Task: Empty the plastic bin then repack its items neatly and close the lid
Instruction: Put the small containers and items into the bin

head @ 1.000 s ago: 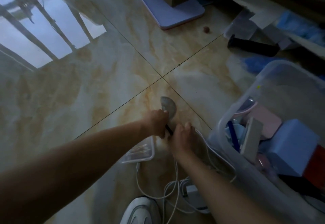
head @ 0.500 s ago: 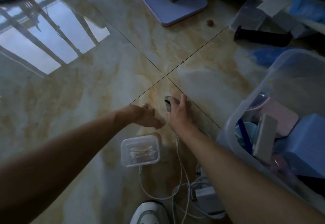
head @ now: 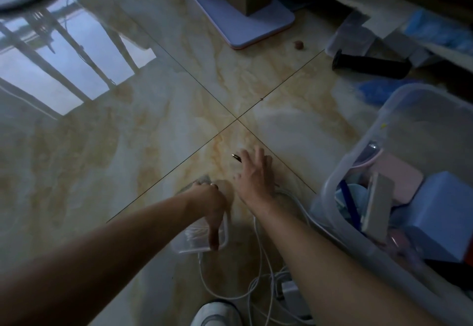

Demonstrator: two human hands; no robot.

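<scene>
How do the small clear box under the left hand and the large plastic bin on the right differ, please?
The small clear box lies on the floor with its lid on, while the plastic bin stands open. The box is far smaller than the bin. The left hand touches the box; no hand touches the bin. The box seems to hold thin white sticks, the bin blue and pink items. Both are translucent plastic.

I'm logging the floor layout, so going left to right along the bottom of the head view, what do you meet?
Small clear plastic box under the left hand → white coiled cable → large translucent plastic bin.
</scene>
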